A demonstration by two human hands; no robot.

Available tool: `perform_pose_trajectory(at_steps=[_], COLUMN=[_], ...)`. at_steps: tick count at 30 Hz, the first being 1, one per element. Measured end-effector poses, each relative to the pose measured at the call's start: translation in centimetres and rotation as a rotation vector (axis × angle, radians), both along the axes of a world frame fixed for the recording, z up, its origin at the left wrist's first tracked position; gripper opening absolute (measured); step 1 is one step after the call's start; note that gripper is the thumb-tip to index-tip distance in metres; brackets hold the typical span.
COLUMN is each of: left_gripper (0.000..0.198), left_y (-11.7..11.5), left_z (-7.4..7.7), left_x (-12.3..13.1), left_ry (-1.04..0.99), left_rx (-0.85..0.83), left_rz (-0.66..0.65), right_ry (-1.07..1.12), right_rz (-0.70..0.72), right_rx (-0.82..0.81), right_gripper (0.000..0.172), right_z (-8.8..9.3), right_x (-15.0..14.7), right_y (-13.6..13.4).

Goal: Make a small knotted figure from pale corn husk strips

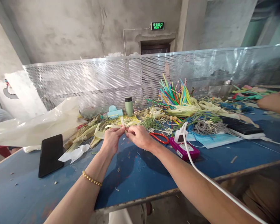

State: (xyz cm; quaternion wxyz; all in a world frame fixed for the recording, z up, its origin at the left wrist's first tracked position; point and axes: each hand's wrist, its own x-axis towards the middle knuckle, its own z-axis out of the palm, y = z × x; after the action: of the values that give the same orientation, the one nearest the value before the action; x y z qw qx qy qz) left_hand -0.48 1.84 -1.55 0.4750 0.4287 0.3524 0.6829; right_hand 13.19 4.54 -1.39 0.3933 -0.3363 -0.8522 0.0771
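My left hand [114,136] and my right hand [139,136] meet over the blue table, fingertips nearly touching. Both pinch pale yellow-green corn husk strips [99,133], whose flat ends stick out to the left and upward. Exactly how the strips cross between the fingers is hidden. Behind my hands lies a heap of dried husks [81,133] and green fibres [151,123]. Just right of my right hand are red-handled scissors [162,137].
A black phone [51,155] and crumpled white paper [74,153] lie left. A purple power block [184,148] with a white cable is at right, beside a blue mask [212,140]. A green bottle [128,107] stands before the perforated metal screen [95,81]. Another person's hand [274,102] is far right.
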Motion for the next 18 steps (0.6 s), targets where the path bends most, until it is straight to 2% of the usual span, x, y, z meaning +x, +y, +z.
perform_pose_trajectory(at_steps=[5, 7, 9, 11, 14, 16, 18], left_gripper=[0.025, 0.024, 0.022, 0.02, 0.018, 0.02, 0.022], left_y=[0.2, 0.1, -0.1, -0.3, -0.7, -0.7, -0.7], left_z=[0.2, 0.2, 0.3, 0.4, 0.6, 0.7, 0.7], left_x=[-0.5, -0.5, -0.3, -0.1, 0.0, 0.0, -0.1], left_ry=[0.138, 0.214, 0.287, 0.344, 0.369, 0.339, 0.28], left_rx=[0.021, 0.014, 0.025, 0.041, 0.028, 0.002, -0.018], left_rz=[-0.025, -0.038, -0.059, -0.104, -0.175, -0.204, -0.241], right_ry=[0.012, 0.071, 0.118, 0.114, 0.205, 0.314, 0.379], right_rz=[-0.035, -0.117, -0.216, -0.187, 0.031, 0.067, 0.036], right_rx=[0.071, 0.173, 0.214, 0.118, -0.151, -0.203, -0.182], right_gripper=[0.037, 0.041, 0.034, 0.03, 0.023, 0.02, 0.02], right_z=[0.7, 1.3, 1.8, 1.9, 1.7, 1.5, 1.5], right_x=[0.7, 1.3, 1.9, 2.2, 2.1, 1.9, 1.8], right_y=[-0.1, 0.2, 0.6, 1.0, 1.4, 1.5, 1.5])
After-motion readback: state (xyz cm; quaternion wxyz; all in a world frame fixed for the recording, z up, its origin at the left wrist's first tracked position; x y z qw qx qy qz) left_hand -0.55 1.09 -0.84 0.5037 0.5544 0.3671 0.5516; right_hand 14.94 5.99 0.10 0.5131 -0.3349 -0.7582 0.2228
